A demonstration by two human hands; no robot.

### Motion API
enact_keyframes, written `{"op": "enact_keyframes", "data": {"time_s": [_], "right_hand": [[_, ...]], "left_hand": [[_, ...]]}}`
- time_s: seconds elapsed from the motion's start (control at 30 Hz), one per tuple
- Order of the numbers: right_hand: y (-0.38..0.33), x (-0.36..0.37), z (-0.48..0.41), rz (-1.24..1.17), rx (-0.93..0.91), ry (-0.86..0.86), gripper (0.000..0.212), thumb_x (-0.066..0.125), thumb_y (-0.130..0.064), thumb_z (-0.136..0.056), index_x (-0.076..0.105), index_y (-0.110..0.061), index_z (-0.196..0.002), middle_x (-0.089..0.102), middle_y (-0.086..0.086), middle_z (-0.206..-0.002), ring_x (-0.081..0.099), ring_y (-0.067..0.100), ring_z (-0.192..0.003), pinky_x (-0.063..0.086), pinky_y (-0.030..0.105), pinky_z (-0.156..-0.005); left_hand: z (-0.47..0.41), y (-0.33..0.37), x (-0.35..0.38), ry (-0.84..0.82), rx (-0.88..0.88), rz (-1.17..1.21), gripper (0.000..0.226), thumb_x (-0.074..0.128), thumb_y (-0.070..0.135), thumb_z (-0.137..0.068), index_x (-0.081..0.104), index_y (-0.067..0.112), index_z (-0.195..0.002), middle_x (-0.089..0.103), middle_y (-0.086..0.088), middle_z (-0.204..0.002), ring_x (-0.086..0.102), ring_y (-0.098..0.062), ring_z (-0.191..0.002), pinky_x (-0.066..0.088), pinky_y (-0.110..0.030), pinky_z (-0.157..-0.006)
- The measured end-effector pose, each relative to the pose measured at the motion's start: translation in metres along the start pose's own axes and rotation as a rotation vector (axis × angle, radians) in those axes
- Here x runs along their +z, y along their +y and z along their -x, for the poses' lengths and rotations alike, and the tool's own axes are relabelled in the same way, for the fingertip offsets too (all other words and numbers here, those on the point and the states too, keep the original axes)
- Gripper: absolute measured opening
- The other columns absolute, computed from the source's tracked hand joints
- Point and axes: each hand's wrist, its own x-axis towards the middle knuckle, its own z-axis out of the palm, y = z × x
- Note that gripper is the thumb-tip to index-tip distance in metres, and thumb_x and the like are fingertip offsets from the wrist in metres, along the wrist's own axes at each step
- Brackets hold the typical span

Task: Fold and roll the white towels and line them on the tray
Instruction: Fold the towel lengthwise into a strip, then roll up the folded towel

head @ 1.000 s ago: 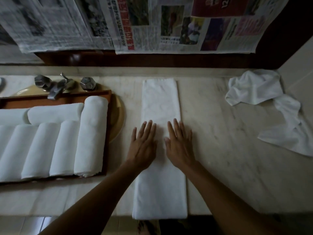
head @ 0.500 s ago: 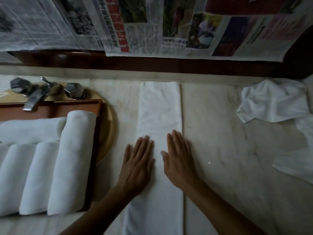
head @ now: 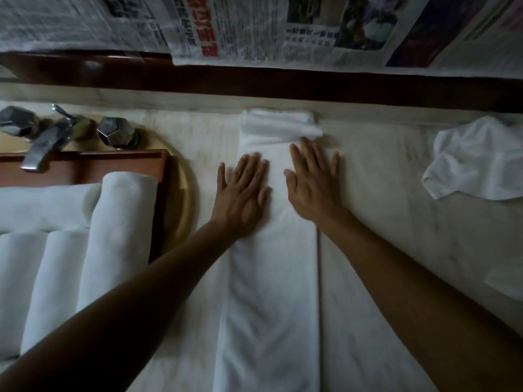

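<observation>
Towel (head: 271, 292), folded into a long strip, lies mid-counter (head: 396, 250), its far end bunched. Left hand (head: 243, 193) and right hand (head: 311, 185) press it flat, fingers straight. Rolled towels (head: 113, 236) fill the tray (head: 162, 179) at left; loose cloths (head: 475, 162) sit far right.

A stone counter (head: 396, 222) is holding towels.
A long towel (head: 271, 292) is lying across it, a crumpled towel (head: 475, 159) well right of that, a tray (head: 162, 199) left.
</observation>
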Motion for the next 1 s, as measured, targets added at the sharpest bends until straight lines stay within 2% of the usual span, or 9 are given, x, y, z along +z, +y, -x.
{"op": "enact_keyframes", "data": {"time_s": [0.17,0.3,0.43,0.53,0.6,0.7,0.8,0.9,1.0], "right_hand": [[0.007,0.005,-0.039,0.001,0.013,0.023,0.051,0.033,-0.041,-0.107,0.041,-0.021,-0.153,0.034,0.002,-0.164,0.028,0.027,-0.152,0.01,0.065,-0.12],[-0.001,-0.011,-0.029,-0.044,0.057,0.061,0.05,0.037,-0.029,-0.107,0.036,-0.019,-0.155,0.034,0.003,-0.164,0.026,0.026,-0.153,0.013,0.064,-0.12],[-0.027,-0.033,0.062,-0.165,0.146,0.122,0.057,0.035,-0.027,-0.103,0.03,-0.022,-0.16,0.025,0.001,-0.168,0.015,0.023,-0.157,0.009,0.062,-0.122],[-0.05,-0.026,0.156,-0.097,0.03,0.018,0.059,0.039,-0.03,-0.102,0.032,-0.024,-0.159,0.022,0.0,-0.169,0.013,0.023,-0.157,0.014,0.065,-0.12],[-0.045,-0.016,0.189,-0.039,-0.032,-0.03,0.056,0.038,-0.036,-0.105,0.032,-0.026,-0.16,0.02,-0.001,-0.169,0.013,0.023,-0.157,0.014,0.066,-0.119],[-0.019,-0.012,0.19,0.038,0.114,-0.035,0.056,0.033,-0.045,-0.106,0.034,-0.027,-0.159,0.025,-0.001,-0.168,0.017,0.027,-0.156,0.012,0.066,-0.12],[-0.013,-0.025,0.204,0.014,0.263,-0.009,0.061,0.03,-0.046,-0.104,0.029,-0.024,-0.161,0.019,0.001,-0.17,0.015,0.028,-0.157,0.01,0.067,-0.12],[-0.059,-0.041,0.253,-0.069,0.152,-0.007,0.063,0.035,-0.041,-0.103,0.022,-0.023,-0.163,0.012,0.003,-0.171,0.009,0.027,-0.158,0.005,0.063,-0.122],[-0.08,-0.031,0.297,-0.006,0.01,-0.075,0.059,0.033,-0.041,-0.105,0.027,-0.024,-0.161,0.016,0.002,-0.17,0.012,0.026,-0.157,0.015,0.067,-0.119]], "left_hand": [[-0.036,-0.005,-0.007,0.025,-0.013,-0.033,0.063,0.012,0.049,-0.107,0.01,0.023,-0.164,0.004,-0.002,-0.172,-0.002,-0.019,-0.158,-0.011,-0.054,-0.124],[-0.03,-0.004,-0.016,0.074,-0.01,-0.048,0.061,0.02,0.043,-0.109,0.005,0.022,-0.164,0.0,-0.004,-0.172,-0.005,-0.021,-0.158,-0.011,-0.055,-0.125],[0.057,0.027,-0.02,0.186,-0.058,0.142,0.062,0.029,0.028,-0.104,0.018,0.018,-0.163,0.008,-0.005,-0.171,0.002,-0.021,-0.158,-0.004,-0.056,-0.126],[0.141,0.049,0.0,0.097,0.024,0.193,0.062,0.032,0.035,-0.103,0.026,0.017,-0.162,0.014,-0.005,-0.17,0.01,-0.021,-0.158,0.008,-0.061,-0.124],[0.172,0.047,0.017,0.024,0.083,0.139,0.061,0.029,0.043,-0.107,0.022,0.021,-0.163,0.01,-0.002,-0.171,0.006,-0.02,-0.158,0.013,-0.062,-0.123],[0.183,0.025,0.02,0.034,0.014,0.099,0.063,0.027,0.047,-0.107,0.014,0.024,-0.164,0.003,0.001,-0.172,0.0,-0.021,-0.159,0.009,-0.06,-0.124],[0.2,0.022,0.008,0.084,-0.081,0.194,0.064,0.02,0.046,-0.107,0.01,0.019,-0.164,0.001,-0.003,-0.172,-0.003,-0.023,-0.159,0.002,-0.059,-0.125],[0.237,0.055,0.003,0.065,0.002,0.236,0.065,0.021,0.042,-0.106,0.011,0.015,-0.164,0.001,-0.006,-0.172,-0.001,-0.025,-0.159,0.004,-0.063,-0.124],[0.264,0.072,0.02,0.027,0.094,0.225,0.063,0.024,0.041,-0.106,0.016,0.018,-0.164,0.002,-0.004,-0.172,0.001,-0.024,-0.159,0.013,-0.066,-0.121]]}}
